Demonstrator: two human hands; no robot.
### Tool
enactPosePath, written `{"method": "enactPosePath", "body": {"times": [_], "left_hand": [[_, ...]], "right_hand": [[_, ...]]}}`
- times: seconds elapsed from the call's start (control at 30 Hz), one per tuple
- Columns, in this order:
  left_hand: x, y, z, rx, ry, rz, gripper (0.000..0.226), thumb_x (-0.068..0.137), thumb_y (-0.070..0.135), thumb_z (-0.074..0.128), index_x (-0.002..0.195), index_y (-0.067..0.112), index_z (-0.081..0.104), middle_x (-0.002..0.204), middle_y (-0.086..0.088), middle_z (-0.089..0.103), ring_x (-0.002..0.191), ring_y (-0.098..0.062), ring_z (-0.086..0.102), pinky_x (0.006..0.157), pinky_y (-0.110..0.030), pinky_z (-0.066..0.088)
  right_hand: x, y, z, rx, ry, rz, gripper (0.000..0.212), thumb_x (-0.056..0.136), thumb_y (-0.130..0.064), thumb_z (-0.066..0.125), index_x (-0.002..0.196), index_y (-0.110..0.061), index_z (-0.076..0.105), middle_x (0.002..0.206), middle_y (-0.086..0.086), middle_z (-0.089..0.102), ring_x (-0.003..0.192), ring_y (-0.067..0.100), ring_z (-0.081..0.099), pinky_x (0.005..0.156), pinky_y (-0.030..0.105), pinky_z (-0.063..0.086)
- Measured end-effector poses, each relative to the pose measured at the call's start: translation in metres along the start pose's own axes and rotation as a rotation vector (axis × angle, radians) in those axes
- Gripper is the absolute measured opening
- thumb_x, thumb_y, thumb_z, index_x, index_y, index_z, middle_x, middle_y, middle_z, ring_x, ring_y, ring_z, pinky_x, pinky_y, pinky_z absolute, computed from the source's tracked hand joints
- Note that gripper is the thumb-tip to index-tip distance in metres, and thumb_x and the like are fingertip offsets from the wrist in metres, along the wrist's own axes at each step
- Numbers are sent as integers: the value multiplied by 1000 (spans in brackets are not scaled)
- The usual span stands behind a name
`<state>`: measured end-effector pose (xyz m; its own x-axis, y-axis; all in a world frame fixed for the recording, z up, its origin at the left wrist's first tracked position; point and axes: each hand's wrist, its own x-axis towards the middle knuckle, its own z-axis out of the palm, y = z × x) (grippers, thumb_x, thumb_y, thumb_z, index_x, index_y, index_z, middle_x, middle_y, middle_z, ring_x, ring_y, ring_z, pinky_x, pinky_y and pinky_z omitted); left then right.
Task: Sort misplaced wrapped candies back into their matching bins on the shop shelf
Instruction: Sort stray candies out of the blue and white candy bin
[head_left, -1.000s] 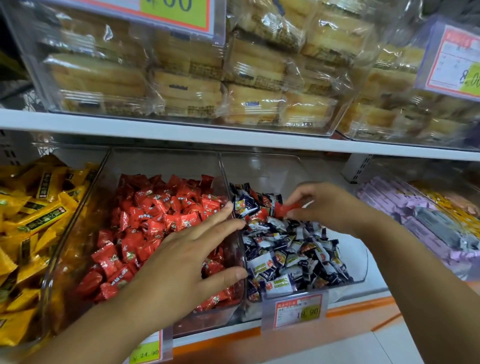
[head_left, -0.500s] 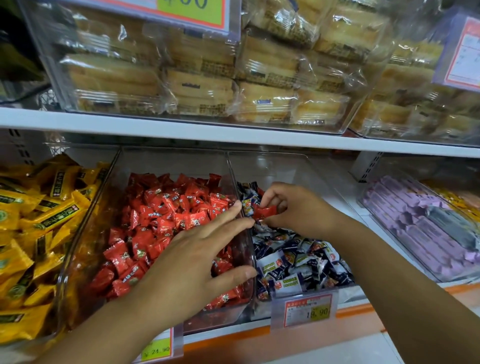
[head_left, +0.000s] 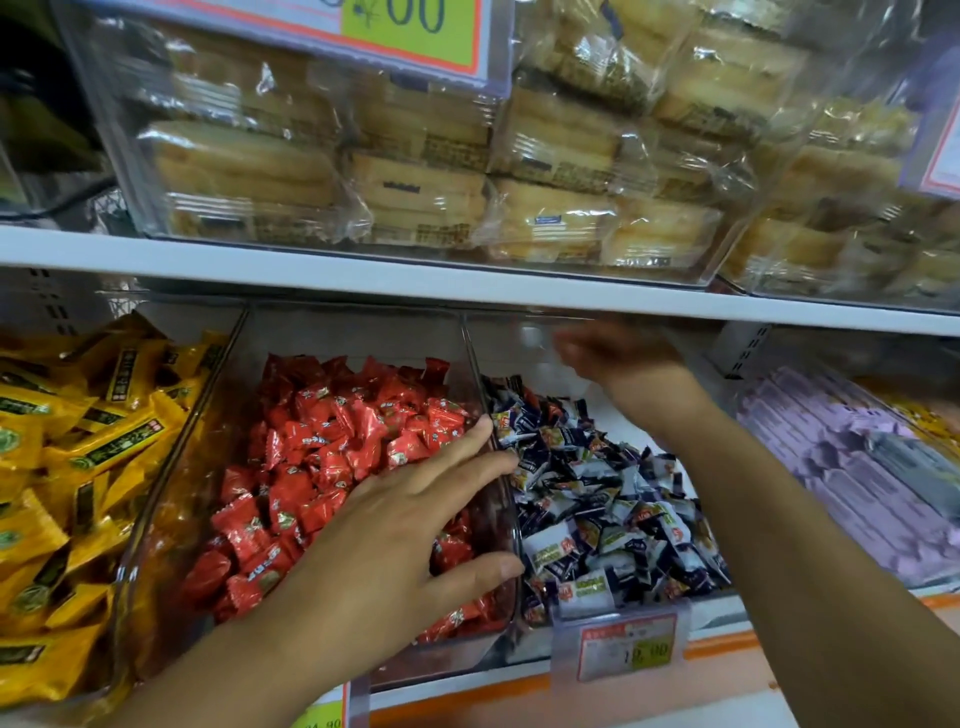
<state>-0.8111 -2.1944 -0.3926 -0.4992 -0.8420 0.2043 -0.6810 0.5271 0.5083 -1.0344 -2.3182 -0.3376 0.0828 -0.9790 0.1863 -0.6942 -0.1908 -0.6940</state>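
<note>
White shelf board (head_left: 363, 270) ran overhead. Clear plastic bin (head_left: 353, 332) held red wrapped candies (head_left: 322, 457); my left hand (head_left: 395, 525) was over them, fingers spread. Right neighbouring clear bin (head_left: 514, 343) held navy-and-white wrapped candies (head_left: 587, 493); my right hand (head_left: 618, 353) was blurred at its far end, grip unreadable.

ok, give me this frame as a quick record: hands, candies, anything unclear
left hand: open, fingers spread over the red candies, fingertips at the clear divider
right hand: raised above the back of the blue-and-white candies
unclear: right hand blurred, grip unreadable
far left: yellow packets
price tag: in front of the blue-and-white candies
</note>
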Motion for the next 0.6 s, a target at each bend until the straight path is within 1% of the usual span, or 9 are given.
{"method": "enactPosePath", "body": {"times": [0.07, 0.13, 0.17, 0.23, 0.33, 0.4, 0.47, 0.53, 0.6], "left_hand": [[0, -2, -1, 4, 6, 4, 69, 75, 79, 32, 135, 70, 0, 138, 50, -25, 126, 27, -8, 102, -16, 10], [1, -3, -1, 2, 12, 6, 69, 74, 79, 32, 134, 71, 0, 138, 50, -25, 124, 29, -9, 100, -14, 9], [2, -3, -1, -7, 13, 6, 68, 74, 79, 33, 134, 71, 0, 138, 51, -24, 123, 30, -9, 99, -13, 9], [4, -3, -1, -13, 14, 9, 69, 74, 79, 35, 134, 71, 2, 139, 51, -22, 124, 30, -7, 97, -10, 9], [4, -1, -1, -18, -6, -14, 68, 75, 78, 36, 134, 71, 4, 139, 51, -23, 120, 34, 1, 97, -8, 10], [4, 1, -2, -23, -23, -38, 67, 74, 78, 37, 133, 71, 5, 138, 52, -23, 108, 35, 21, 98, -8, 11], [3, 1, -3, -36, -24, -48, 68, 74, 79, 37, 134, 71, 5, 138, 52, -21, 105, 30, 28, 99, -12, 15], [2, 0, -3, -50, -19, -49, 68, 74, 81, 35, 133, 72, 5, 138, 52, -20, 108, 31, 25, 101, -17, 20], [2, -1, -3, -50, -8, -30, 68, 73, 85, 31, 133, 72, 3, 139, 52, -20, 116, 33, 12, 101, -22, 24]], "right_hand": [[4, 29, -7, -159, -74, 101, 26, 98, -16, 54, 121, -18, 66, 125, 3, 64, 106, 17, 61, 89, 20, 45], [9, 46, -3, -193, -135, 153, 27, 99, -18, 52, 123, -18, 64, 122, -2, 62, 99, 9, 59, 76, 8, 39], [12, 50, 2, -210, -159, 151, 28, 99, -19, 53, 125, -19, 62, 125, -2, 61, 102, 9, 59, 77, 8, 37], [19, 51, 15, -216, -264, 145, 35, 98, -19, 55, 133, -21, 56, 132, 1, 57, 117, 16, 56, 87, 14, 37], [26, 45, 31, -272, -395, 100, 46, 96, -17, 57, 140, -27, 47, 138, 0, 53, 120, 21, 54, 93, 22, 42], [27, 44, 36, -262, -363, 71, 43, 93, -16, 62, 134, -26, 54, 134, 0, 57, 117, 17, 55, 89, 18, 40], [28, 47, 37, -244, -283, 64, 34, 89, -17, 68, 122, -23, 64, 123, 1, 64, 106, 13, 58, 83, 16, 41], [26, 50, 34, -245, -213, 66, 26, 86, -17, 70, 112, -24, 69, 112, 1, 67, 95, 11, 59, 73, 15, 42], [23, 51, 25, -188, -160, 74, 23, 85, -16, 72, 106, -25, 71, 107, -1, 69, 89, 10, 60, 64, 7, 41]]}}
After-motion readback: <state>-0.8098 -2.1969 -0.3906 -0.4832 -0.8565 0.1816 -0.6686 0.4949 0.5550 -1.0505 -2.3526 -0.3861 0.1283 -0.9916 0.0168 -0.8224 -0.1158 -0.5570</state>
